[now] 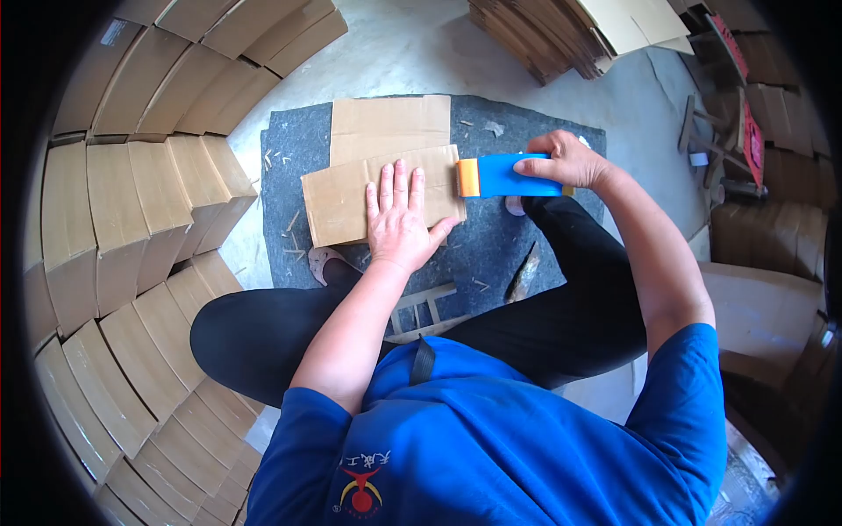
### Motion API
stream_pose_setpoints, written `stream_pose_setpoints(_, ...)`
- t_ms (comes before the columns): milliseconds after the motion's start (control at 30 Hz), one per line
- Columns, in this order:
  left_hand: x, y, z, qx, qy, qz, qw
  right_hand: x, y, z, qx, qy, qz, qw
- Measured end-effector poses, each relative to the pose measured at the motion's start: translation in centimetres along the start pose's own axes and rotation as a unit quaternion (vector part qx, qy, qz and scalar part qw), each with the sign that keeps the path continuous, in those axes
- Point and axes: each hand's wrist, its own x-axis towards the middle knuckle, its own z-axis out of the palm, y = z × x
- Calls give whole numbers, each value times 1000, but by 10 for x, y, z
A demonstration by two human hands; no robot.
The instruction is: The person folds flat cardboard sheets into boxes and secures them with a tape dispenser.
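The person sits low over a dark grey mat (535,250) on the floor, with folded brown boxes (132,219) stacked in rows close by on one side. The left hand (399,219) lies flat and wide open, fingers spread, pressing down on a folded cardboard piece (342,197) that rests on the mat. It grips nothing, it only pushes. The right hand (566,160) is closed around a blue tape tool (509,175), and the orange end of the tool touches the right edge of the cardboard. I think the cardboard could slip if the flat hand lets up, because only that push holds it in place. Then the tool would go crooked. The thumb of the flat hand sits very near the orange end, so I think it could get bumped or nicked if the tool slides that way too fast. Small scraps (294,237) lie on the mat, and one under the cardboard could make it wobble
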Motion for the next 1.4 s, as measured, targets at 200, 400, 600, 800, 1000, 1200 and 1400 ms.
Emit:
stream_pose_setpoints(200, 3, 19, -4, 1, -15, -37, 999, 11, 15, 8, 2, 2, 1, 1000)
stream_pose_setpoints(400, 27, 38, 4, -21, -17, -59, 998, 9, 11, 7, -4, 6, -8, 1000)
stream_pose_setpoints(600, 29, 39, 1, 9, -48, -68, 996, -8, 25, -5, 68, 21, -2, 997)
stream_pose_setpoints(800, 28, 40, 2, 3, -54, -61, 997, -33, 39, -31, -68, 14, 53, 996)
stream_pose_setpoints(1000, 16, 25, 14, -42, 19, 1, 999, -1, 2, 12, -210, 23, 87, 973)
stream_pose_setpoints(1200, 13, 22, 13, -36, 37, 86, 995, -4, -69, 71, -254, 36, 91, 962)
stream_pose_setpoints(1400, 13, 19, 16, -17, 57, 99, 993, 9, -47, 140, -258, 36, 25, 965)
